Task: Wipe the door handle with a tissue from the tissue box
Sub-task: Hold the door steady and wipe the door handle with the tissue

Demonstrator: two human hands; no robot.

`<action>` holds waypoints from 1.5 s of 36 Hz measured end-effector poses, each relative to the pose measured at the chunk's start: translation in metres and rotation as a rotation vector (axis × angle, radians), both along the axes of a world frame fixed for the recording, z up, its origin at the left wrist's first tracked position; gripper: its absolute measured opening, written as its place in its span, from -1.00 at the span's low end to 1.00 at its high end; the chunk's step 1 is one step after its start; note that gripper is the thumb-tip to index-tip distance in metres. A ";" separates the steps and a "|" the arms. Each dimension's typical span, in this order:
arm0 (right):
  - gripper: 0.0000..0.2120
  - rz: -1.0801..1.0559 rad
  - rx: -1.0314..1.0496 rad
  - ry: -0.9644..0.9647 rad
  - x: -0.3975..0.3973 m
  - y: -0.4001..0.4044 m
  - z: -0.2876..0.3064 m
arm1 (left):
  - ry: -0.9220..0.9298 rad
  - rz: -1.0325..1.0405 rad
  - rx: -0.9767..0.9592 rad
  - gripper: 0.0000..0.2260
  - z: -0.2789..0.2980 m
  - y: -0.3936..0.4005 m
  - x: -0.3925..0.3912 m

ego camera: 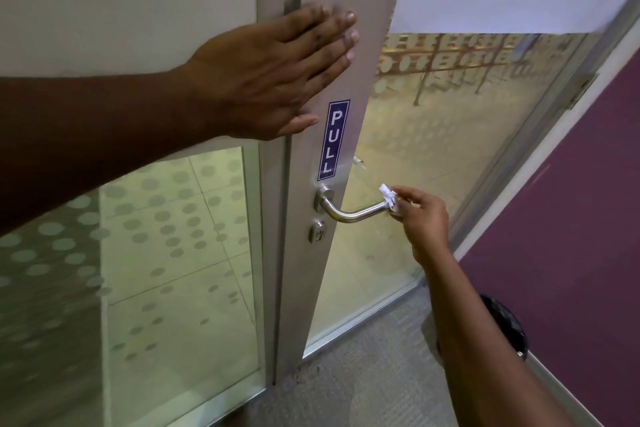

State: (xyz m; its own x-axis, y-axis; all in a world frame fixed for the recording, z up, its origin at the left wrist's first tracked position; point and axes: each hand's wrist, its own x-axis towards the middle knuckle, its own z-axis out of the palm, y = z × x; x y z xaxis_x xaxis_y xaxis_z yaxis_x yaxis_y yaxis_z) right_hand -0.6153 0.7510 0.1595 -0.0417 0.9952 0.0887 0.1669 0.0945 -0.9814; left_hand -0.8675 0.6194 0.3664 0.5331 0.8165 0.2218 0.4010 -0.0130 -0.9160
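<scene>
A steel lever door handle [353,214] juts from the pale door stile [322,270], below a blue PULL sticker [334,140] and above a round keyhole [318,231]. My right hand [420,218] pinches a small crumpled white tissue [388,196] against the free end of the handle. My left hand [273,74] lies flat with fingers spread on the door stile and frame, above the sticker, holding nothing. No tissue box is in view.
The door has a glass panel [433,149] with frosted dots, and a similar fixed glass panel [166,253] stands to the left. A purple wall [571,236] runs along the right. Grey carpet [374,374] covers the floor, and a dark round object [505,322] sits near the wall.
</scene>
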 end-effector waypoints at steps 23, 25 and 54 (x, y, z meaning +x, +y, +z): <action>-0.90 0.178 0.547 -1.329 -0.039 -0.053 0.042 | -0.012 -0.027 0.005 -0.26 -0.001 0.001 -0.002; -0.89 0.200 0.566 -1.342 -0.047 -0.061 0.042 | -0.012 -0.029 0.007 -0.26 -0.001 0.001 -0.002; -0.78 0.125 0.659 -0.848 0.025 -0.060 0.030 | -0.018 -0.079 0.031 -0.28 0.000 0.002 -0.001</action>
